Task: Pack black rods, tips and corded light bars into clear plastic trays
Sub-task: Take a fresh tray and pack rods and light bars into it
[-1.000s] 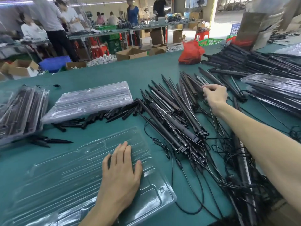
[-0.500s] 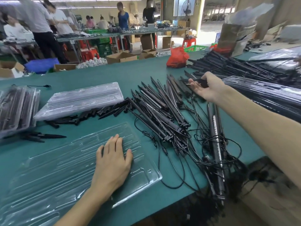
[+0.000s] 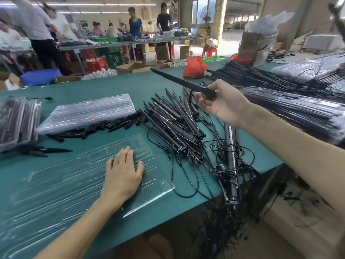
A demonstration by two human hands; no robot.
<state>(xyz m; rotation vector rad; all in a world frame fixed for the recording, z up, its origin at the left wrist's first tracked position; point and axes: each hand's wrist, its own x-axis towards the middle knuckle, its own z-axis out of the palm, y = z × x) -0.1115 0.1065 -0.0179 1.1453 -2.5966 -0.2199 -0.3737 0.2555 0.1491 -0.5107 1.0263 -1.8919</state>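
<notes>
Head view: my right hand pinches a bar by its end above the pile; my left hand lies flat on the tray. I should level it into a groove, cord clear.

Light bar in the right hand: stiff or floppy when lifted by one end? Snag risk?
Probably stiff: the light bar, held at one end by the right hand, juts out straight with no visible sag. Likely light, since a few fingers carry it. Its cord hangs limp and may catch in the cord tangle below.
</notes>
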